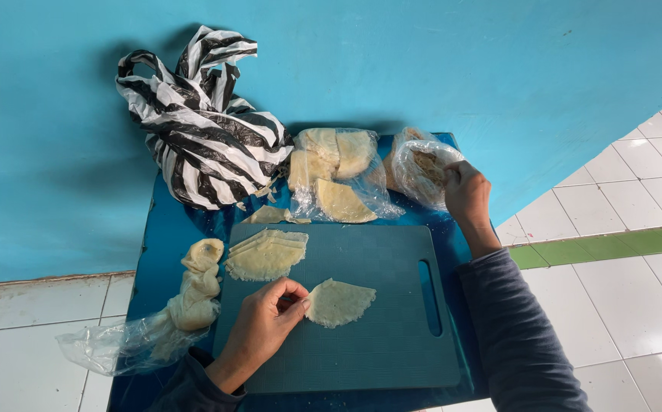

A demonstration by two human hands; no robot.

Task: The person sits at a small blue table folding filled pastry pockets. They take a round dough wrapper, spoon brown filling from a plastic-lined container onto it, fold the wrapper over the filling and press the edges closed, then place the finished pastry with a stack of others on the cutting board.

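Pinching the left corner of a folded, pale, fan-shaped wrapper [339,302], the left hand [264,326] has its fingers pressed together on the near part of the dark green cutting board [392,343]. Left of it lies a clear bag [129,343] of twisted dough. Farther off sits a stack of folded wrappers [267,255]. At the far right, the right hand [466,193] grips a clear plastic bag [421,169], fingers curled, beside a striped bag [197,122].
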